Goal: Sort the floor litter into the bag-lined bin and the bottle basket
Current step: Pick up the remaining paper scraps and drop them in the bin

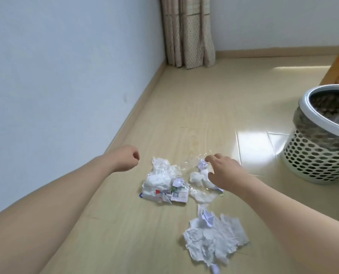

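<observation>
Crumpled white tissues and paper scraps lie on the wooden floor in three clusters: a pile with a printed wrapper (164, 180), smaller balls with clear plastic film (199, 175), and flat torn tissue (214, 236) nearer to me. My right hand (224, 171) hovers over the smaller balls, fingers spread and relaxed, holding nothing. My left hand (125, 158) hangs above the floor left of the pile, fingers curled into a loose fist with nothing in it. The bag-lined perforated bin (311, 155) stands at the right edge with something green inside.
A pale wall (55, 86) with a skirting board runs along the left. A patterned curtain (188, 32) hangs in the far corner. Wooden furniture (338, 66) shows behind the bin at the right edge.
</observation>
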`<act>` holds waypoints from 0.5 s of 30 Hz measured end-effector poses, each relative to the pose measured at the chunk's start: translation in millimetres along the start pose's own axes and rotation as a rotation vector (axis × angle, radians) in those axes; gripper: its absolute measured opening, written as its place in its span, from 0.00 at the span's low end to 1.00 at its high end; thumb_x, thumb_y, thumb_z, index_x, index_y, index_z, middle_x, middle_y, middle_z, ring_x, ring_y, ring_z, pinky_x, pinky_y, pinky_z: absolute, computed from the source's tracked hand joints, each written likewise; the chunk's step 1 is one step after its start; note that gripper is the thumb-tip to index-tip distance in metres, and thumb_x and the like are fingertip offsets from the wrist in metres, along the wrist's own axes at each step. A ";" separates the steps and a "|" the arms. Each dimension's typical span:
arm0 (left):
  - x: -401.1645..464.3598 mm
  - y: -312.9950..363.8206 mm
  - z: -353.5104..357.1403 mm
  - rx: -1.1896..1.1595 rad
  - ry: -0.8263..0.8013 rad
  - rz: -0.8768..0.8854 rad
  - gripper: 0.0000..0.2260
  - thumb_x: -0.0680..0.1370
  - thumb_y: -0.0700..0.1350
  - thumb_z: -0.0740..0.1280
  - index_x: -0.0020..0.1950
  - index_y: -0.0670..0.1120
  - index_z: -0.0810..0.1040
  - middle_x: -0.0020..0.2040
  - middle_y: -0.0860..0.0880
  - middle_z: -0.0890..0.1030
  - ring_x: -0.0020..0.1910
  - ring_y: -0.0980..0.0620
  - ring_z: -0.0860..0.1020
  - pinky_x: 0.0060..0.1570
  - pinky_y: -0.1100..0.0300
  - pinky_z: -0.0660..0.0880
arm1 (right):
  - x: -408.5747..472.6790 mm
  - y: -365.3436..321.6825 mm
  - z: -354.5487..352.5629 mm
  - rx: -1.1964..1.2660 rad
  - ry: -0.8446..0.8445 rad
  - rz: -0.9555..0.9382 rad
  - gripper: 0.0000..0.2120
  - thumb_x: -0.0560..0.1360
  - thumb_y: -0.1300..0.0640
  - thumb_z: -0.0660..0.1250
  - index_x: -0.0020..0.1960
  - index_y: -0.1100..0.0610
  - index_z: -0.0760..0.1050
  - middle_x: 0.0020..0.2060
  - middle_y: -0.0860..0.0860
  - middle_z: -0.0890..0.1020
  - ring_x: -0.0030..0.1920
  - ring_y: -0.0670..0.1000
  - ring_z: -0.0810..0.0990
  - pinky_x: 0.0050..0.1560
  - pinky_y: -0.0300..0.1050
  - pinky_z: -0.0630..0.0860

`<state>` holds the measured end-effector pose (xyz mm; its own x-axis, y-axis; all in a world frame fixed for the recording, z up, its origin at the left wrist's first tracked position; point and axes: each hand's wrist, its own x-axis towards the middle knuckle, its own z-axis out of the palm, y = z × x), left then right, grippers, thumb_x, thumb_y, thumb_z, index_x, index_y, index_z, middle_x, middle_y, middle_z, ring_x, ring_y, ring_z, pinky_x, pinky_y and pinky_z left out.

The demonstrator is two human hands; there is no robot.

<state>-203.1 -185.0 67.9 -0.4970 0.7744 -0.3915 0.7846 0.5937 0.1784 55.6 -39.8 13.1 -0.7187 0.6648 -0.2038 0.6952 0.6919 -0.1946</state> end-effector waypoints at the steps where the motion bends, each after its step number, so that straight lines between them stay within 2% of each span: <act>1: 2.7 -25.0 4.1 -0.008 -0.012 -0.023 0.13 0.77 0.39 0.59 0.58 0.45 0.78 0.57 0.49 0.78 0.56 0.49 0.76 0.56 0.56 0.74 | 9.1 -12.3 6.1 -0.023 -0.018 0.013 0.26 0.76 0.56 0.60 0.73 0.52 0.60 0.65 0.52 0.70 0.63 0.56 0.71 0.59 0.48 0.68; 7: 53.0 -82.9 30.1 0.051 -0.115 -0.025 0.13 0.77 0.41 0.59 0.58 0.47 0.77 0.57 0.49 0.78 0.55 0.49 0.76 0.55 0.55 0.75 | 45.7 -50.2 19.9 -0.199 -0.039 -0.009 0.27 0.74 0.61 0.59 0.71 0.52 0.60 0.64 0.52 0.68 0.61 0.55 0.71 0.59 0.47 0.68; 11: 104.8 -73.6 48.6 -0.091 -0.073 0.035 0.14 0.77 0.42 0.58 0.61 0.48 0.76 0.60 0.48 0.77 0.56 0.48 0.76 0.56 0.56 0.73 | 71.0 -59.2 21.7 -0.335 -0.048 -0.007 0.27 0.75 0.60 0.60 0.72 0.51 0.58 0.65 0.51 0.67 0.61 0.55 0.71 0.59 0.47 0.68; 15: 163.6 -54.5 70.6 -0.195 -0.100 0.077 0.17 0.78 0.38 0.57 0.64 0.48 0.74 0.64 0.46 0.75 0.59 0.46 0.75 0.58 0.56 0.72 | 101.9 -63.7 23.7 -0.423 -0.064 -0.009 0.27 0.76 0.58 0.60 0.73 0.50 0.56 0.67 0.52 0.65 0.64 0.55 0.68 0.60 0.48 0.66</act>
<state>-301.0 -106.1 -69.6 -0.3912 0.7994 -0.4560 0.7277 0.5720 0.3784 -61.6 -22.8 -18.0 -0.7133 0.6487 -0.2653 0.6136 0.7609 0.2110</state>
